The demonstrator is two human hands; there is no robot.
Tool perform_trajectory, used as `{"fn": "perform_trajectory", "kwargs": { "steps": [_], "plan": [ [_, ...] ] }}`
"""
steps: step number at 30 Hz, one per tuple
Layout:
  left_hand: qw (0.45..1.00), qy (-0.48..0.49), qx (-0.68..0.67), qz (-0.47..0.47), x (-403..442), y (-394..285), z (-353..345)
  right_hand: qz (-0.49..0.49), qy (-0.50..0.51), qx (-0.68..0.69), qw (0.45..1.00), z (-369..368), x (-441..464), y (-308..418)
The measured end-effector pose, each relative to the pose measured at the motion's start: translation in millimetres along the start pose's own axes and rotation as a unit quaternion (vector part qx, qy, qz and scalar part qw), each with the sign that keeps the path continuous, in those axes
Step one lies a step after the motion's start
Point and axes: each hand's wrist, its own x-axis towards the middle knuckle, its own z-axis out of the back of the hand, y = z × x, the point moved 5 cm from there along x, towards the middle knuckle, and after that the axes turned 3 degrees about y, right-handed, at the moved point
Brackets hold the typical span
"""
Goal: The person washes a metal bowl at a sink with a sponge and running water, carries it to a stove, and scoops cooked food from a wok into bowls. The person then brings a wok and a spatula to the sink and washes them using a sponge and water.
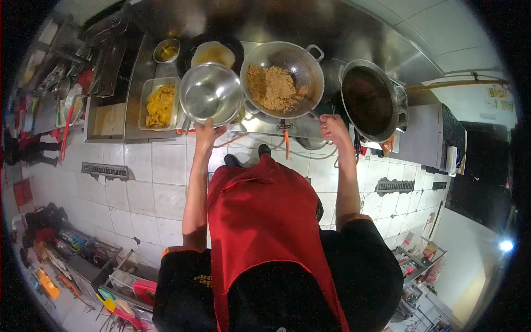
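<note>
My left hand (207, 133) grips the near rim of a shiny, empty-looking metal bowl (210, 94), thumb and fingers at its edge. The bowl is tipped and partly covers a dark pan (237, 47) with a pale, brownish content. Right of the bowl stands a large two-handled wok (310, 66) with crumbly brown food (276, 88) heaped in it. My right hand (334, 128) is closed near the wok's lower right rim. What its fingers hold is too small to make out; a short dark piece shows between hand and rim.
A big pot of dark liquid (368, 102) stands right of the wok. At left are a clear tub of yellow food (160, 106) and a small pot of yellowish liquid (166, 51). An orange hose (286, 145) hangs below the stove front. Floor drains (105, 171) lie behind.
</note>
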Motion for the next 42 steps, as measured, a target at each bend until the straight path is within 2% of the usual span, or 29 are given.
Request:
{"fn": "perform_trajectory", "kwargs": {
  "steps": [2, 4, 6, 9, 10, 12, 13, 16, 17, 18, 20, 21, 22, 23, 24, 25, 26, 27, 28, 29, 30, 32, 33, 34, 36, 38, 40, 42],
  "plan": [
    [1.0, 0.005, -0.019, 0.001, 16, -1, -13, 0.001, 0.007, -0.002, 1.0, 7, -8, 11],
    [1.0, -0.001, 0.016, -0.014, 36, 2, -23, 0.003, 0.014, -0.004, 1.0, 12, -14, 23],
    [0.999, -0.035, 0.007, 0.001, 57, 8, -28, 0.003, -0.001, -0.047, 0.999, 17, -16, 33],
    [0.991, -0.038, 0.122, -0.034, 130, 62, -10, -0.01, 0.023, -0.039, 0.999, 25, -23, 50],
    [0.986, -0.042, 0.158, -0.042, 136, 61, -14, -0.01, 0.021, -0.043, 0.999, 24, -32, 57],
    [0.988, -0.081, 0.119, -0.056, 127, 53, -42, -0.012, 0.007, -0.047, 0.999, 26, -45, 74],
    [0.995, -0.061, 0.052, -0.066, 119, 45, -57, -0.01, 0.013, -0.046, 0.999, 30, -50, 81],
    [0.992, -0.046, 0.116, -0.017, 122, 46, -79, -0.011, 0.011, -0.066, 0.998, 36, -70, 109],
    [0.994, -0.019, 0.095, -0.051, 154, 75, -76, 0.01, 0.026, -0.089, 0.996, 29, -83, 123],
    [0.994, -0.015, 0.096, -0.049, 154, 76, -81, 0.031, 0.04, -0.11, 0.993, 25, -94, 132],
    [0.996, 0.027, 0.085, -0.017, 155, 80, -106, 0.048, 0.037, -0.129, 0.99, 28, -103, 138],
    [0.995, -0.006, 0.093, 0.021, 152, 81, -117, 0.077, 0.025, -0.148, 0.986, 21, -106, 138],
    [0.996, -0.002, 0.092, 0.021, 149, 79, -127, 0.107, 0.013, -0.169, 0.98, 18, -110, 140],
    [0.996, 0.065, 0.055, 0.039, 147, 79, -142, 0.138, 0.078, -0.185, 0.97, 14, -107, 132],
    [0.99, 0.13, 0.016, 0.055, 143, 77, -156, 0.216, 0.036, -0.365, 0.905, 5, -93, 121],
    [0.992, 0.113, -0.036, 0.052, 137, 76, -167, 0.302, -0.002, -0.497, 0.813, -14, -91, 108],
    [0.992, 0.11, -0.041, 0.05, 133, 75, -175, 0.328, -0.106, -0.533, 0.773, -40, -97, 90],
    [0.99, 0.108, -0.066, 0.066, 130, 74, -181, 0.282, -0.112, -0.546, 0.781, -53, -91, 65],
    [0.987, 0.104, -0.091, 0.081, 129, 74, -181, 0.298, -0.157, -0.618, 0.711, -77, -110, 63],
    [0.988, 0.124, -0.064, 0.058, 131, 77, -178, 0.303, -0.163, -0.629, 0.697, -80, -111, 54],
    [0.989, 0.116, -0.068, 0.053, 134, 78, -169, 0.309, -0.156, -0.631, 0.694, -81, -114, 53],
    [0.974, 0.162, -0.112, 0.108, 135, 86, -155, 0.343, -0.196, -0.573, 0.718, -72, -123, 57],
    [0.975, 0.158, -0.11, 0.108, 131, 83, -147, 0.326, -0.174, -0.506, 0.779, -67, -132, 67],
    [0.98, 0.161, -0.09, 0.078, 124, 73, -141, 0.314, -0.18, -0.47, 0.805, -64, -140, 78],
    [0.983, 0.167, -0.063, 0.053, 117, 58, -127, 0.378, -0.207, -0.437, 0.79, -38, -125, 82],
    [0.992, 0.085, -0.078, 0.042, 118, 45, -101, 0.369, -0.225, -0.447, 0.784, -25, -104, 86],
    [0.988, 0.142, -0.054, 0.026, 97, 16, -76, 0.359, -0.245, -0.459, 0.775, -18, -75, 84],
    [0.994, 0.07, -0.044, 0.068, 85, 10, -38, 0.201, -0.218, -0.534, 0.792, -17, -26, 51]
  ]
}}
